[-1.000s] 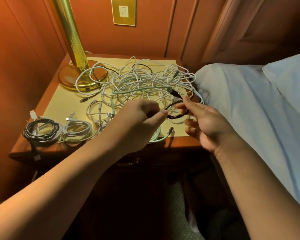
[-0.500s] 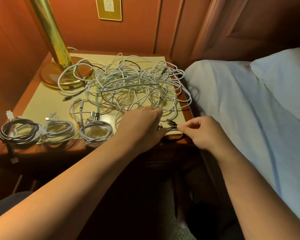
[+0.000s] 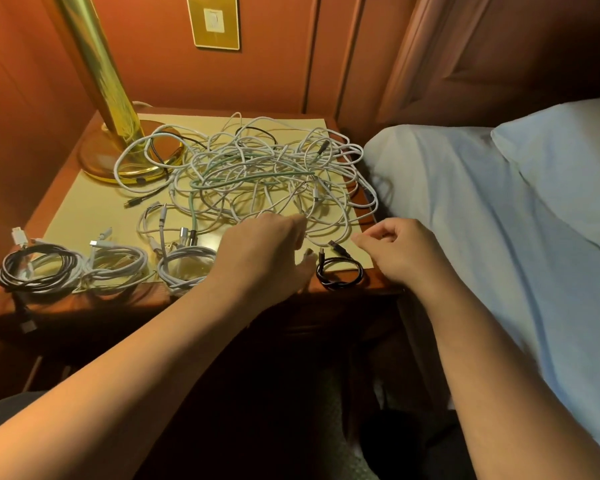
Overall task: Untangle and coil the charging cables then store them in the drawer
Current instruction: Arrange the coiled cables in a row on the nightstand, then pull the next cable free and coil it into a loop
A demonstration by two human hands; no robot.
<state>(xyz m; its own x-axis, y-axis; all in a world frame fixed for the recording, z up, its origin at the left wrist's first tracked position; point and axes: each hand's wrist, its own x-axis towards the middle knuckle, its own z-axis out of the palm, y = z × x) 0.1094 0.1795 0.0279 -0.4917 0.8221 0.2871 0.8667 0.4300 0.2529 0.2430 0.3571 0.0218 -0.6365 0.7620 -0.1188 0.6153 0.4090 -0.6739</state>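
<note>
Head view: left hand [image 3: 264,251] fingertips hidden.

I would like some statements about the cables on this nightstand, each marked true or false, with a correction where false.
1. The small black coil lies at the front edge of the nightstand, between the two hands. True.
2. The right hand grips the small black coil. False: it hovers beside it, fingers loosely curled, holding nothing.
3. A large tangle of cables lies uncoiled behind the hands. True.
4. All coiled cables are white. False: the leftmost coil is dark.
5. A white cable loops over the brass lamp base. True.
</note>
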